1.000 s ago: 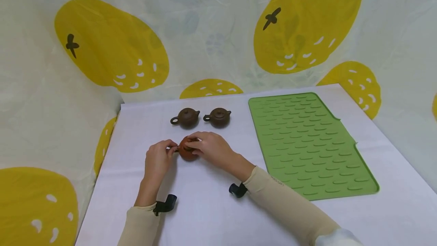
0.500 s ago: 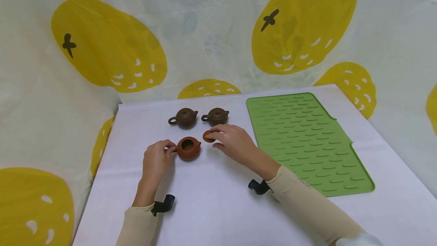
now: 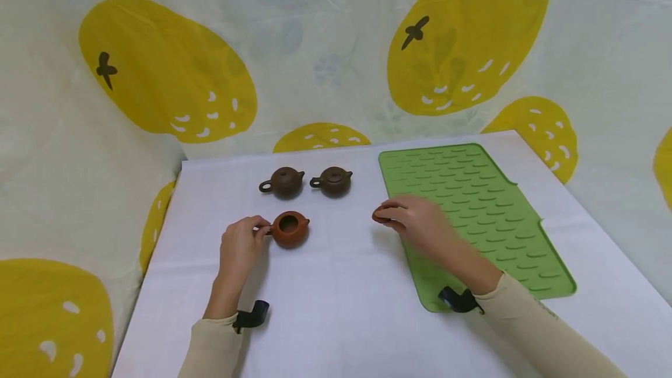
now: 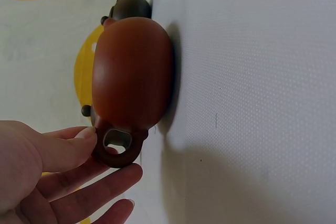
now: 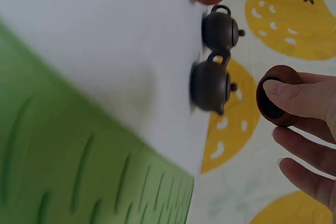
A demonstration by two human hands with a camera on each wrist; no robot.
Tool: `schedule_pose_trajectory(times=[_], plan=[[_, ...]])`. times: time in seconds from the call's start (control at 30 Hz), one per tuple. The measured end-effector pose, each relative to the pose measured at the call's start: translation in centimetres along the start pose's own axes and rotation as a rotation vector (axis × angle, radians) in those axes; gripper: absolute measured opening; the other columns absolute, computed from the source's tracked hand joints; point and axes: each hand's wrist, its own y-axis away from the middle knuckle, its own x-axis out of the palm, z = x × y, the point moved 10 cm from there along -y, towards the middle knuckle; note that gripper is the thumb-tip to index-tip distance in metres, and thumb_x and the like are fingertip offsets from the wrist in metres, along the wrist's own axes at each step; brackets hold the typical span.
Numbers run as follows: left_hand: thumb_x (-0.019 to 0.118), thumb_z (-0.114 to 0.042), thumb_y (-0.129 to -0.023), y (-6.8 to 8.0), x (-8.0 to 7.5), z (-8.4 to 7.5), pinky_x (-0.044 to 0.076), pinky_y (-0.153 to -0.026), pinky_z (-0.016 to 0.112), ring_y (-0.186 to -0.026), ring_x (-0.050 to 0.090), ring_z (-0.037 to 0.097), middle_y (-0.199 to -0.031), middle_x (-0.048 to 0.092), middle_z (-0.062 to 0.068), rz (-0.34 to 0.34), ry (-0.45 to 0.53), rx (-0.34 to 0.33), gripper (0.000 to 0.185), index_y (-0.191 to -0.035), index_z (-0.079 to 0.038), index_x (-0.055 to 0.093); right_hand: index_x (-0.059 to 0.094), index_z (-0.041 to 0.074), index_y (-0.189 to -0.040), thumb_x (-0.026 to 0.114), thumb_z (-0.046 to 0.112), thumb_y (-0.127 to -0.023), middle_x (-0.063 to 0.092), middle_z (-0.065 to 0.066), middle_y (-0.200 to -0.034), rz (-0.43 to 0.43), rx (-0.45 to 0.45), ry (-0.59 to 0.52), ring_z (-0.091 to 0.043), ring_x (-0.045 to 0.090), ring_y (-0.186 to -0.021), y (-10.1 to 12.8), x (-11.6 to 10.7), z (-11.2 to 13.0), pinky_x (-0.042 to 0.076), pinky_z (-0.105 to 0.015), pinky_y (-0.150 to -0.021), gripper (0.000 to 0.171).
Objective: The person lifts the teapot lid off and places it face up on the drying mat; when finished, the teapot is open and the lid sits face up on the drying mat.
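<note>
The right hand (image 3: 420,223) pinches the small lid (image 3: 379,214) at mid-frame, over the green mat's (image 3: 488,214) left edge. The left hand (image 3: 240,244) pinches the open red teapot's (image 3: 290,229) handle, left of centre; steadying it there seems wise.

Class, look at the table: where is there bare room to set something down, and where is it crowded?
Free: the green mat beyond the right hand, and the white cloth between the forearms. Crowded: the far left, where two brown teapots stand behind the open red teapot.
</note>
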Motion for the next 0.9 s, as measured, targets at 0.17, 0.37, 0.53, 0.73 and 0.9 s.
schedule_pose_trajectory(times=[0.17, 0.37, 0.53, 0.73, 0.9], plan=[[0.075, -0.007, -0.091, 0.1, 0.2, -0.1, 0.058, -0.074, 0.047, -0.084, 0.076, 0.03, -0.095, 0.08, 0.014, 0.013, -0.005, -0.004, 0.006, -0.095, -0.007, 0.079, 0.083, 0.017, -0.094, 0.09, 0.009, -0.071, 0.079, 0.001, -0.091, 0.049, 0.036, 0.05, -0.018, 0.075, -0.085, 2.8, -0.9, -1.6, 0.06, -0.034, -0.07, 0.025], [0.074, -0.007, -0.091, 0.1, 0.3, -0.2, 0.058, -0.076, 0.048, -0.086, 0.076, 0.031, -0.097, 0.08, 0.015, 0.021, 0.005, -0.007, 0.007, -0.096, -0.006, 0.079, 0.083, 0.019, -0.097, 0.088, 0.015, -0.074, 0.08, 0.006, -0.09, 0.172, 0.093, 0.054, -0.014, 0.076, -0.08, 5.7, -0.7, -3.2, 0.059, -0.033, -0.065, 0.024], [0.074, -0.006, -0.091, 0.0, 0.2, -0.3, 0.059, -0.076, 0.049, -0.086, 0.076, 0.031, -0.098, 0.08, 0.015, 0.017, 0.007, -0.005, 0.007, -0.096, -0.005, 0.079, 0.081, 0.017, -0.107, 0.084, 0.018, -0.079, 0.081, 0.008, -0.091, 0.307, 0.177, 0.045, -0.016, 0.077, -0.083, 7.7, 0.1, -5.0, 0.059, -0.034, -0.066, 0.028], [0.073, -0.005, -0.091, -0.2, -0.1, -0.4, 0.056, -0.072, 0.048, -0.085, 0.075, 0.032, -0.097, 0.08, 0.015, -0.003, -0.002, 0.012, 0.007, -0.095, -0.006, 0.079, 0.079, 0.017, -0.11, 0.084, 0.025, -0.081, 0.081, 0.003, -0.087, 0.424, 0.229, 0.084, -0.016, 0.072, -0.068, 8.8, 0.4, -6.0, 0.055, -0.032, -0.057, 0.031], [0.073, -0.006, -0.092, 0.0, 0.1, -0.3, 0.056, -0.072, 0.048, -0.085, 0.076, 0.032, -0.097, 0.08, 0.015, 0.012, -0.004, 0.0, 0.007, -0.095, -0.006, 0.079, 0.073, 0.022, -0.096, 0.084, 0.03, -0.082, 0.072, 0.008, -0.072, 0.481, 0.245, 0.107, -0.003, 0.055, -0.054, 9.3, 0.8, -6.3, 0.043, -0.025, -0.049, 0.02]])
